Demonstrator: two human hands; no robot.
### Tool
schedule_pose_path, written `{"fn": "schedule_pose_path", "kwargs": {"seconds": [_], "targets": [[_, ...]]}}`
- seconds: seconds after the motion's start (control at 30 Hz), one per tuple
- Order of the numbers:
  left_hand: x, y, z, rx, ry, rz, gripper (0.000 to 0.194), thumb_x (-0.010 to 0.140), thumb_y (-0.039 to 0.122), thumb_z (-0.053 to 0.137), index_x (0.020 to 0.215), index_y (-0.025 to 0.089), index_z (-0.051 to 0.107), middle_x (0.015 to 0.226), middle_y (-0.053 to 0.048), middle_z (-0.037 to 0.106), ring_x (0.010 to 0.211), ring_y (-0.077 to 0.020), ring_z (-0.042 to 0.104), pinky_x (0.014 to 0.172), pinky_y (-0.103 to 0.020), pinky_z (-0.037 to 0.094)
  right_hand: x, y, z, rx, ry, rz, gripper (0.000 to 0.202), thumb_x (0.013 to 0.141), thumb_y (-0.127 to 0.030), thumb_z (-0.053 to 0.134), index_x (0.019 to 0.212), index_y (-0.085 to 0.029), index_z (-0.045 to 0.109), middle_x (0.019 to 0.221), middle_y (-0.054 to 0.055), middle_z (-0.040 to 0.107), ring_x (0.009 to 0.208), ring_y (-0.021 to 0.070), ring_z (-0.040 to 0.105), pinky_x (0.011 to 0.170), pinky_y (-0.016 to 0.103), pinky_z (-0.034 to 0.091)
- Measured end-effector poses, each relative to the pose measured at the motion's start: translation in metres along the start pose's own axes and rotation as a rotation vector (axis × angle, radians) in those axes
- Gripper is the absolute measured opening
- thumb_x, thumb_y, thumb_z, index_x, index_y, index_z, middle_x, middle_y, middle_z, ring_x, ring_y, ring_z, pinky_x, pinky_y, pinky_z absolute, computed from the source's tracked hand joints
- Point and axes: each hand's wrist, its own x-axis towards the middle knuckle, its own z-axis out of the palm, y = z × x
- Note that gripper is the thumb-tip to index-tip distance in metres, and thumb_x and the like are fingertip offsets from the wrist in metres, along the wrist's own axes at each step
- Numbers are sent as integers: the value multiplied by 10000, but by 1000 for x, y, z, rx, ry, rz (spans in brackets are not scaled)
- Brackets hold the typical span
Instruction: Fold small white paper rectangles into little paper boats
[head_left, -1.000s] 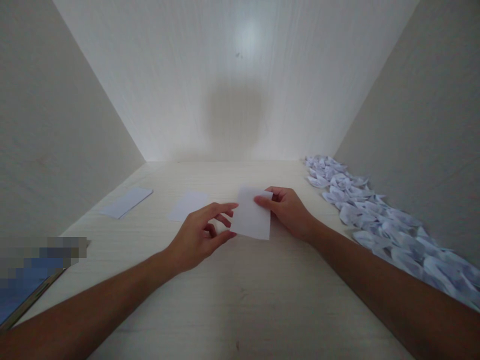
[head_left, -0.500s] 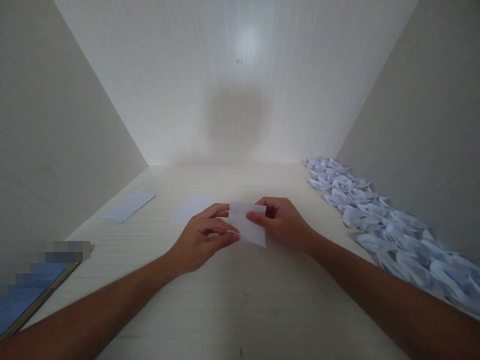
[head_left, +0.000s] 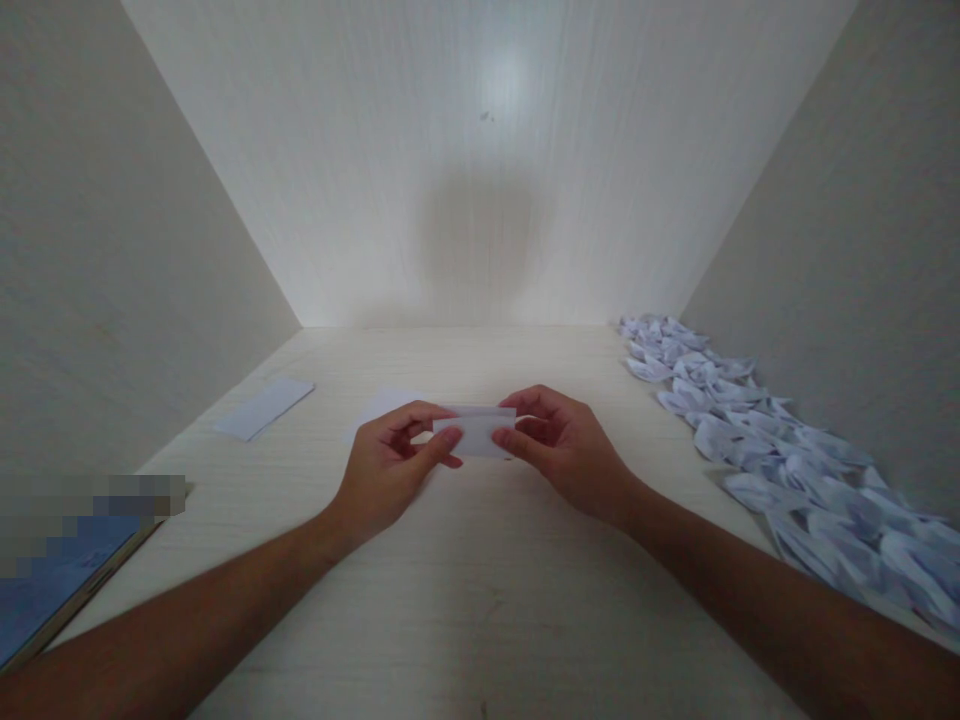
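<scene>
A small white paper (head_left: pixel 477 436), folded along its upper edge, is held level above the table. My left hand (head_left: pixel 397 455) pinches its left end, thumb on the near face and fingers behind. At the right end my right hand (head_left: pixel 566 445) grips it the same way, with the thumb in front. Behind my left hand a flat white sheet (head_left: pixel 382 402) lies on the table, partly hidden by that hand.
A white paper stack (head_left: pixel 264 408) lies at the left. Many folded white paper pieces (head_left: pixel 720 400) run along the right wall. A blue-covered, partly pixelated item (head_left: pixel 67 580) is at the near left. Pale walls surround the table (head_left: pixel 487 610).
The paper now shows a fold and looks shorter and wider. My left hand has shifted its grip, its thumb now pressing the paper's front. The view has shifted slightly.
</scene>
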Motion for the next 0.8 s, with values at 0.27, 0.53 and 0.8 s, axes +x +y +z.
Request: {"fn": "schedule_pose_path", "kwargs": {"seconds": [0.27, 0.53, 0.8], "targets": [[-1, -6, -4, -33, -11, -51, 385, 744, 273, 846, 1100, 178, 734, 883, -33, 732, 834, -221, 741, 660, -353, 704, 2, 0, 0, 14, 33, -7, 322, 718, -372, 826, 927, -198, 653, 678, -37, 625, 618, 130, 627, 592, 264, 522], [0, -5, -5, 19, -28, -42, 348, 745, 261, 842, 1069, 179, 743, 769, 1, 700, 681, -161, 708, 619, -303, 682, 2, 0, 0, -65, 61, -47, 261, 735, -335, 799, 931, -200, 692, 680, -28, 625, 616, 126, 614, 577, 247, 496], [0, -2, -5, 57, -30, -24, 211, 737, 226, 848, 927, 173, 771, 637, 52, 634, 571, -89, 652, 598, -203, 633, 1, -3, -1, -118, 74, -78, 228, 747, -342, 803, 894, -188, 720, 685, -15, 660, 589, 119, 613, 551, 242, 495]]}}
